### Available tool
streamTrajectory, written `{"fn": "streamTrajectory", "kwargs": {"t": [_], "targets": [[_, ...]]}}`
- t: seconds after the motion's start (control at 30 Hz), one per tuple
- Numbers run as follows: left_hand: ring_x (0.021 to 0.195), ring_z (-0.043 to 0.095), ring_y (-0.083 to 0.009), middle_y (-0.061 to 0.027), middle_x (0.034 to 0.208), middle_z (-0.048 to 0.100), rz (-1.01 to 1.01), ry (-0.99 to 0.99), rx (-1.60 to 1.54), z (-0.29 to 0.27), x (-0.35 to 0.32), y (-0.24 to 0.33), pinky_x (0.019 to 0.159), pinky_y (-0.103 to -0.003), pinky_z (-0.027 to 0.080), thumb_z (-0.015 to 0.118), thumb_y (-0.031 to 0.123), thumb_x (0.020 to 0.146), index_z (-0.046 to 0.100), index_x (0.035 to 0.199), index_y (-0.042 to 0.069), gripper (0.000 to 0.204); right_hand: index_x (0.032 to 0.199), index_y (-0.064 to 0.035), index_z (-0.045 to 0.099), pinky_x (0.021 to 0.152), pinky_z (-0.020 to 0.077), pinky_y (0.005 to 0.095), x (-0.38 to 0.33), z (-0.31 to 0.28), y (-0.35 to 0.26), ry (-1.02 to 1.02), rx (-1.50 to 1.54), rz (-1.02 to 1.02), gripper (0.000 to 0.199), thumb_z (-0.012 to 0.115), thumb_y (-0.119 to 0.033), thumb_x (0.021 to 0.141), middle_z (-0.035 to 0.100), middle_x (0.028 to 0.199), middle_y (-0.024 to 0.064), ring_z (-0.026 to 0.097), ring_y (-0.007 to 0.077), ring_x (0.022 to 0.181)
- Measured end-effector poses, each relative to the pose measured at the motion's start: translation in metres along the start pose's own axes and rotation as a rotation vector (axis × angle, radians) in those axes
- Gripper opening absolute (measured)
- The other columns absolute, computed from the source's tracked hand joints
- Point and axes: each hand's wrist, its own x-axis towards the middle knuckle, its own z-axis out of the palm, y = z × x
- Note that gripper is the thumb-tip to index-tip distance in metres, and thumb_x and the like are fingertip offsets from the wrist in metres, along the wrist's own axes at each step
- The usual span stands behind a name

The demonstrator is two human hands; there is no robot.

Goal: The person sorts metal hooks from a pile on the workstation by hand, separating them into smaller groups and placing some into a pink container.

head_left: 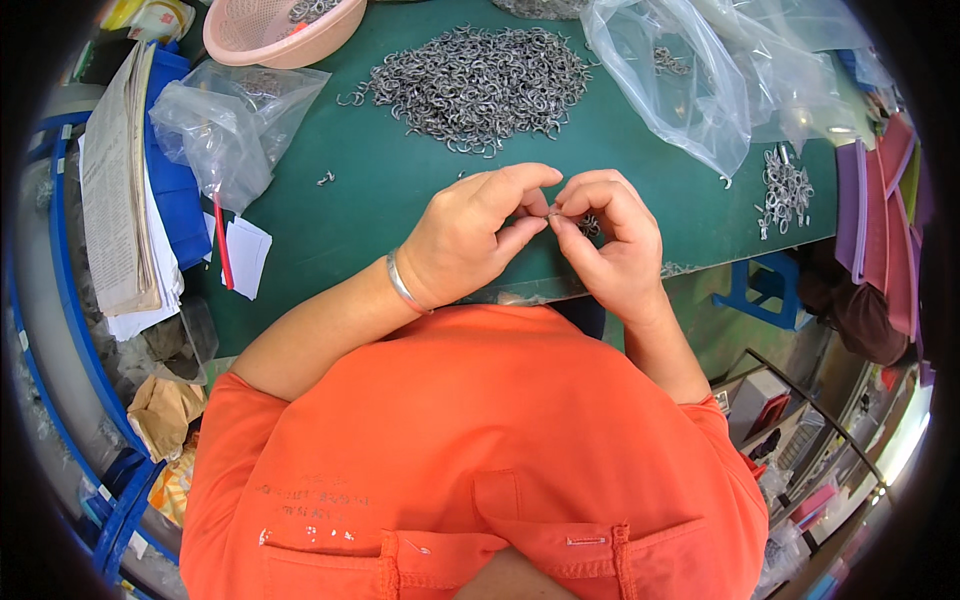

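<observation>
My left hand, with a silver bangle at its wrist, and my right hand meet above the table's near edge. Thumb and fingers of both hands pinch together at one small metal piece, mostly hidden by the fingertips. Several small metal rings show within the curled fingers of my right hand. Beyond the hands lies a large heap of small grey curved metal pieces on the green tabletop. A few loose pieces lie left of my hands.
A pink basket stands at far left, near a clear plastic bag. Another clear bag lies at far right, beyond a small pile of metal links. Left are a red pen and papers; below right, a blue stool.
</observation>
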Motion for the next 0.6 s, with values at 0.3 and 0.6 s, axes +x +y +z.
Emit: {"fn": "streamTrajectory", "kwargs": {"t": [0.3,0.6], "targets": [[0.082,0.069,-0.013,-0.0078,0.093,0.071,-0.105,0.058,-0.056,-0.013,-0.003,-0.001,0.074,-0.026,0.057,0.072,-0.008,0.085,0.061,0.123,0.002,0.041,0.094,-0.0023,0.062,0.07,0.0533,0.0255,-0.006,0.0,0.005,0.022,0.155,0.139,0.018,0.072,0.008,0.083,0.071,0.096,0.0078,0.065,0.0124,0.08],[0.082,0.066,-0.0108,-0.0053,0.093,0.07,-0.221,0.199,0.03,-0.043,-0.011,-0.013,0.074,-0.024,0.054,0.072,-0.004,0.088,0.067,0.112,0.002,0.025,0.089,-0.0019,0.066,0.072,0.0544,0.0314,0.003,-0.034,0.001,-0.059,-0.254,0.037,0.013,0.067,0.009,0.081,0.073,0.091,0.0091,0.069,0.0226,0.083]]}}
